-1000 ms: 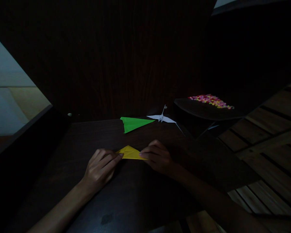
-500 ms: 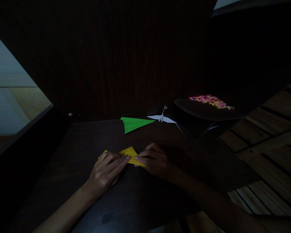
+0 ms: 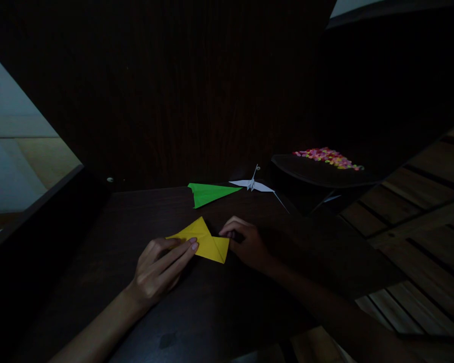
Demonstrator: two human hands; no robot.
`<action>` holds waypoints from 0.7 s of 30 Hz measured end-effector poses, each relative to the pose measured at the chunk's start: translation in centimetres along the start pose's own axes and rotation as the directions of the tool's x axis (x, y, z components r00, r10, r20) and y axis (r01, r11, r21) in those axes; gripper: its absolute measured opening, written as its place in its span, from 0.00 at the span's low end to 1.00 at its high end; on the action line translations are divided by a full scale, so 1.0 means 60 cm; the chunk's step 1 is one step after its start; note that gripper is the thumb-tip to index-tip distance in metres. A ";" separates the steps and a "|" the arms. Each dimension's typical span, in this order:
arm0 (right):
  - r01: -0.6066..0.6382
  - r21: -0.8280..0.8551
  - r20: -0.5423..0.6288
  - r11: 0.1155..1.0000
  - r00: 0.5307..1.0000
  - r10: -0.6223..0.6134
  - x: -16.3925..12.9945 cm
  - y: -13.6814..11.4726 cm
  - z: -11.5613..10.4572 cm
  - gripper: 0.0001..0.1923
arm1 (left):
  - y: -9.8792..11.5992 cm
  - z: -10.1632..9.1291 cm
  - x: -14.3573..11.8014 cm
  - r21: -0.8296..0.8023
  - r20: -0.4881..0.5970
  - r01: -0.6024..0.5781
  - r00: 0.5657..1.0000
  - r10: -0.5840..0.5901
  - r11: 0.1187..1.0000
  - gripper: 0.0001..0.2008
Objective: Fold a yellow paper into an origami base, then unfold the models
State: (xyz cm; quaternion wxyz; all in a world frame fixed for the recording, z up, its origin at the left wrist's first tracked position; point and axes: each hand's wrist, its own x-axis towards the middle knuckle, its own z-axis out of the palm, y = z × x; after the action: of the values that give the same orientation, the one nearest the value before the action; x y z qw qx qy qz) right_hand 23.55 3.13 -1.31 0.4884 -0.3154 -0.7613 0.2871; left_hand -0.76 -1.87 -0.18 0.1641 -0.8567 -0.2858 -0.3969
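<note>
A folded sheet of yellow paper (image 3: 208,244) lies on the dark wooden surface, with a diagonal fold line and a flap at its right end. My left hand (image 3: 161,264) presses and grips its left part, fingertips on top. At the paper's right edge is my right hand (image 3: 247,245), its fingers curled at the corner; the thumb is partly hidden. Farther back lie a green folded paper (image 3: 212,194), narrowing to a point at the right, and a white origami crane (image 3: 252,185) with its wings spread.
A dark upright panel (image 3: 181,101) rises behind the papers. On a dark rounded shelf (image 3: 306,174) at the right sits a heap of small pink, red and yellow pieces (image 3: 329,157). A raised dark edge (image 3: 34,214) runs along the left. Wooden slats (image 3: 416,201) show at the right.
The yellow paper has turned and shows more of its face, with the right flap now in view. My right fingers have drawn back from its front to the right edge. My left hand has shifted slightly left.
</note>
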 end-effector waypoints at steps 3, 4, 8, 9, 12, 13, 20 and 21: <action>-0.088 0.160 0.187 0.983 0.981 0.057 -0.001 0.000 -0.001 0.07 | -0.003 0.007 0.001 0.033 -0.022 -0.045 0.999 0.045 0.998 0.25; -0.145 0.226 0.244 0.963 0.966 0.088 -0.003 0.000 -0.001 0.07 | -0.004 0.008 0.002 0.045 -0.025 -0.057 0.998 0.058 0.997 0.24; -0.414 0.495 0.389 0.764 0.892 0.231 -0.007 -0.002 0.005 0.17 | -0.005 0.004 0.006 0.088 0.025 -0.101 0.995 0.100 0.991 0.19; -0.448 0.522 0.392 0.725 0.882 0.263 -0.007 -0.004 0.007 0.18 | -0.004 0.002 0.007 0.096 0.045 -0.110 0.993 0.106 0.989 0.17; -0.503 0.492 0.343 0.711 0.862 0.373 -0.005 -0.013 0.015 0.15 | -0.003 0.001 0.010 0.110 0.087 -0.128 0.989 0.119 0.986 0.15; -0.517 0.471 0.329 0.714 0.855 0.402 -0.004 -0.016 0.018 0.14 | -0.003 0.002 0.010 0.107 0.093 -0.133 0.988 0.123 0.985 0.15; -0.557 0.441 0.310 0.704 0.830 0.463 -0.004 -0.008 0.027 0.14 | -0.003 0.015 0.009 0.037 0.149 -0.108 0.984 0.101 0.993 0.18; -0.552 0.433 0.304 0.712 0.833 0.461 -0.004 -0.006 0.027 0.13 | -0.003 0.016 0.009 0.037 0.154 -0.104 0.983 0.097 0.994 0.18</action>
State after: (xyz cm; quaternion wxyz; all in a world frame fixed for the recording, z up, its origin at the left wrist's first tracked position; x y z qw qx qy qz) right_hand 22.05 2.50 -1.79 0.3869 -0.3474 -0.5821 0.6251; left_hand -0.04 -1.05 -0.33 0.1806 -0.8939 -0.2628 -0.3151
